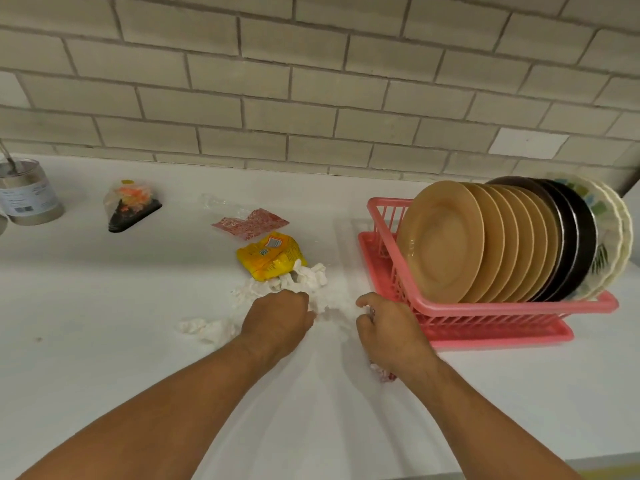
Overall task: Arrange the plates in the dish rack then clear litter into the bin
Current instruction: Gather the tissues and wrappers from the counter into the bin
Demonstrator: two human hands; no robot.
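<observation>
Hands: both low in the centre of the frame, knuckles up, apart from each other with a strip of bare tabletop [104,358] between them.

Left hand [277,318]: fingers curled downward into the near edge of the white tissue heap [308,277] and gripping it. The fingertips are hidden under the hand.

Right hand [389,329]: fingers curled tight round a crumpled wrapper [381,374], red and white. A scrap of it shows below the heel of the hand. The hand sits just beside the near left corner of the dish rack [485,306].

Dish rack: pink, on a pink tray, right of centre. The plates stand upright on edge in one row, faces toward the left.
- tan plates [446,237]: about eight; the rims overlap, so the count is uncertain
- dark plates [575,237]: about three
- pale patterned plates [611,230]: two or three, at the far right end

Loose litter on the tabletop, centre to upper left:
- yellow wrapper [270,258]: 1, touching the tissue heap
- red patterned wrapper [249,223]: 1, just above the yellow one
- clear plastic film [218,202]: 1, above that
- triangular pack [133,206] with a black base: 1, well to the left
- separate tissue wad [207,329]: 1, left of the left hand

A tin [29,192] with a metal utensil in it stands at the far left edge.
</observation>
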